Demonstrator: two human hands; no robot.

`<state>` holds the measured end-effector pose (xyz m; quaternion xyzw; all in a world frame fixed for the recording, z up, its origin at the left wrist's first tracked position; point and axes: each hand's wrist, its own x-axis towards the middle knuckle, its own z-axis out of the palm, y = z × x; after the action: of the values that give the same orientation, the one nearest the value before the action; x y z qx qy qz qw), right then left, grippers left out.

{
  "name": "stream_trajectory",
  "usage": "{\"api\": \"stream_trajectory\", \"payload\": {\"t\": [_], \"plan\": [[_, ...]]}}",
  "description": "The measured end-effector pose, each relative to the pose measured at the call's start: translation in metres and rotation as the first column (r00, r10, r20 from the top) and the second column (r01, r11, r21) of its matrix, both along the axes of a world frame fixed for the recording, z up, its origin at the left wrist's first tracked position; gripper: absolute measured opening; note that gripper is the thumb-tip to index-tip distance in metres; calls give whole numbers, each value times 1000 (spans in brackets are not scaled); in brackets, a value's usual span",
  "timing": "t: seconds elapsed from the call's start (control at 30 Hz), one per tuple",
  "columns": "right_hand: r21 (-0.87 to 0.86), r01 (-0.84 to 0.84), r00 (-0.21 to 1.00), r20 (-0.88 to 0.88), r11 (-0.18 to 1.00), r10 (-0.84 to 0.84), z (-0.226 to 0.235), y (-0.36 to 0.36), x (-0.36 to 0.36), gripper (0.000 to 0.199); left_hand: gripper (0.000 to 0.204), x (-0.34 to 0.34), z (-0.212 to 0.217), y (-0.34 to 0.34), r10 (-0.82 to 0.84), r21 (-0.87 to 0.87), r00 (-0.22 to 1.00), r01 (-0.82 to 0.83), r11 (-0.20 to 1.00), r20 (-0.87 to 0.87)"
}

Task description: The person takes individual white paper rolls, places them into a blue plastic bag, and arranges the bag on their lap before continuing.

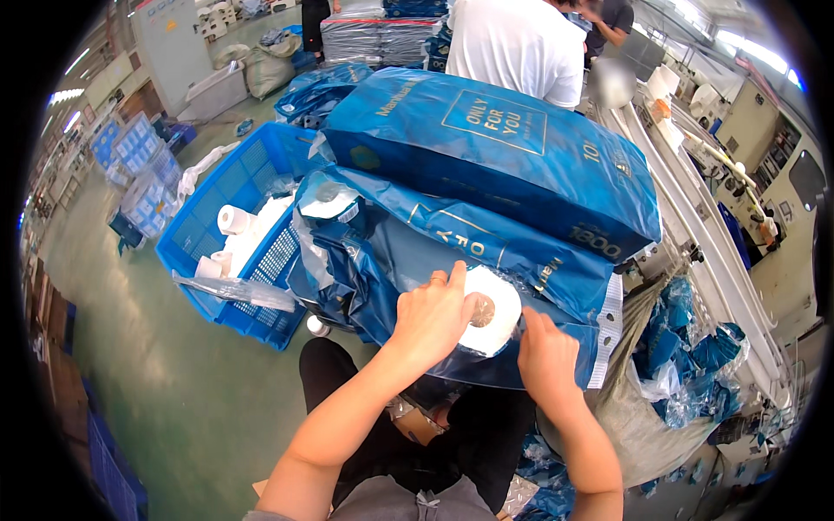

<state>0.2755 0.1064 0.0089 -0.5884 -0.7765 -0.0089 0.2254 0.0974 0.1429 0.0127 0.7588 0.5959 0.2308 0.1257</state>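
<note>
A white paper roll (491, 308) lies end-on at the mouth of a dark blue plastic bag (408, 252) in front of me. My left hand (432, 317) lies on the roll's left side, fingers spread over it and the bag's film. My right hand (547, 360) grips the bag's lower edge just right of the roll. A full blue printed bag (495, 152) lies on top, farther back. Another white roll (328, 201) shows through the film at the upper left.
A blue plastic crate (228, 260) with several white rolls stands on the green floor to my left. A person in a white shirt (517, 43) stands beyond the bags. A machine with white rails (695, 200) runs along the right. Scrap blue bags (695, 365) pile at lower right.
</note>
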Motion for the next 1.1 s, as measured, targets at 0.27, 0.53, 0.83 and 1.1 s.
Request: {"api": "stream_trajectory", "payload": {"t": [0.27, 0.53, 0.83, 1.1], "plan": [[-433, -252, 955, 32, 866, 294, -52, -87, -21, 20, 39, 4, -10, 17, 105, 51, 991, -110, 993, 82], [-73, -57, 751, -661, 996, -6, -12, -32, -10, 34, 35, -11, -14, -5, 102, 133, 981, -125, 983, 165], [-286, -59, 566, -799, 956, -205, -27, -16, -30, 58, 17, -7, -32, -32, -38, 313, 896, -115, 943, 442], [-217, -259, -60, -969, 941, -240, -42, -24, -1, 45, 12, -35, -61, -8, 73, -14, 558, -108, 994, 827]]}}
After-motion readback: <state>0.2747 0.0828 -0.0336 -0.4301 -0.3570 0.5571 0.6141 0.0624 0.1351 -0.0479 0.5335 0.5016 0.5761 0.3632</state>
